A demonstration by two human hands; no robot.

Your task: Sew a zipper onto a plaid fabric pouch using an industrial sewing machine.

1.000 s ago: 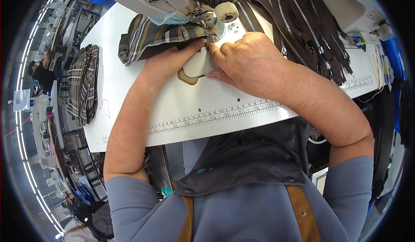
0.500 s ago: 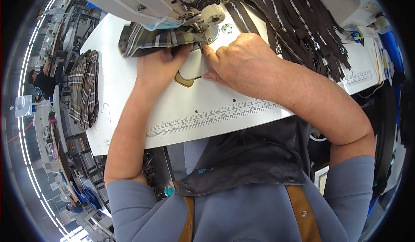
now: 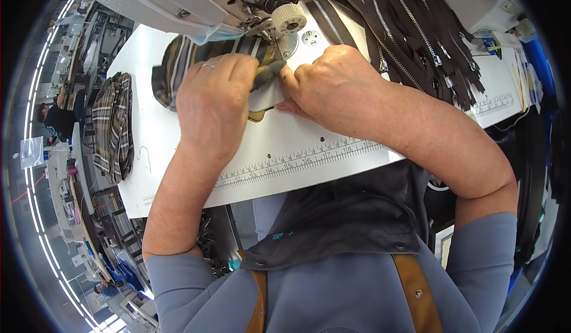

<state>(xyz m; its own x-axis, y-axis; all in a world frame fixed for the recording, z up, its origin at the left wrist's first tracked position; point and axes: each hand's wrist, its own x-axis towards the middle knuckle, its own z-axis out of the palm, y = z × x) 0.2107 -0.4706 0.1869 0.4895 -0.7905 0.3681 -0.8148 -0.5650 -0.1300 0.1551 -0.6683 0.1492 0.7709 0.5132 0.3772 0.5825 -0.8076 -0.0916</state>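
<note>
A piece of plaid fabric [image 3: 169,65] in brown, grey and white lies bunched under the head of a sewing machine [image 3: 262,11]. My left hand [image 3: 214,95] is closed over the fabric's near edge, its fingertips curled under and partly hidden. Close to the needle area, my right hand [image 3: 333,86] is closed, with its fingertips pinching the dark right-hand end of the fabric. Between the hands, a small rounded tan piece with a dark rim [image 3: 256,116] shows on the table; its kind is unclear. A cream knob [image 3: 289,19] sits on the machine just above the work.
Several dark brown zippers with metal teeth [image 3: 410,29] are spread at the far right. Another stack of plaid pieces [image 3: 113,127] hangs at the table's left edge. A ruler strip [image 3: 297,161] runs along the white table's [image 3: 160,154] front edge. Another person [image 3: 56,116] is at far left.
My left hand has turned over from beneath the fabric to on top of it, moving slightly nearer me. The fabric has shifted and twisted left; my right hand stays nearly in place.
</note>
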